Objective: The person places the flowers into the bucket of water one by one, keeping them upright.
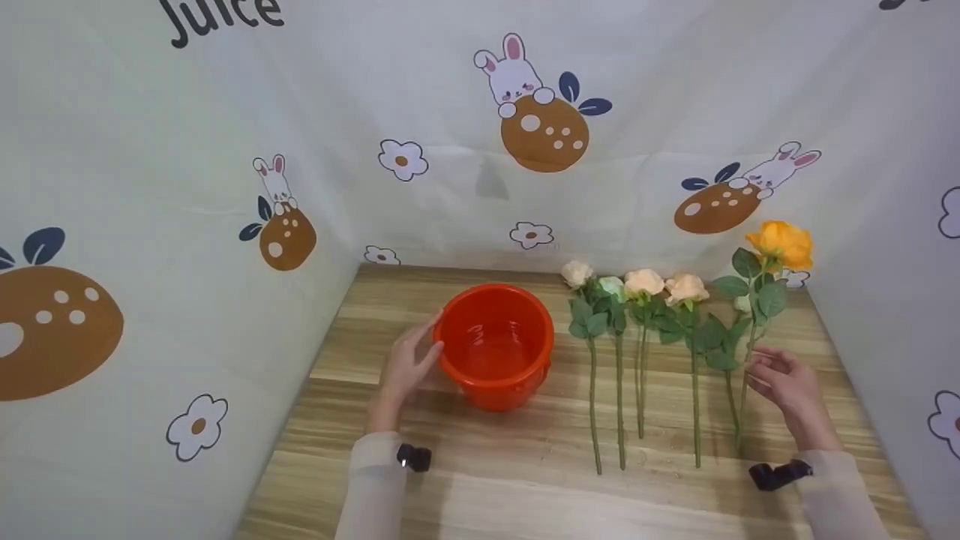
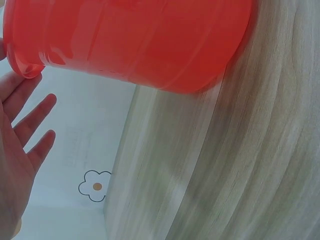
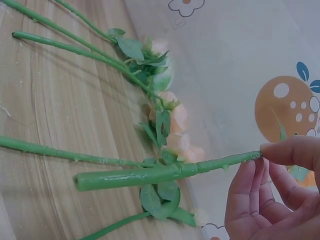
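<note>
My left hand (image 1: 409, 364) rests against the left side of a red bucket (image 1: 495, 401), its fingers fairly straight and touching the rim. In the left wrist view, fingertips meet the bucket's lip (image 2: 25, 67), while two lower fingers stand apart from it. At the right, my right hand (image 1: 791, 386) pinches the green stem of an orange rose (image 1: 781, 244) between thumb and fingers. That rose is raised and upright, and its stem's cut end (image 3: 80, 181) points toward the right wrist camera. The bucket stands upright with nothing visible inside.
Several artificial flowers lie in a row right of the bucket, among them a peach rose (image 1: 686, 289), a cream rose (image 1: 577, 274) and a pale green one (image 1: 611, 287). Printed fabric walls (image 1: 450, 202) border the wooden table (image 1: 525, 480) at the back and sides.
</note>
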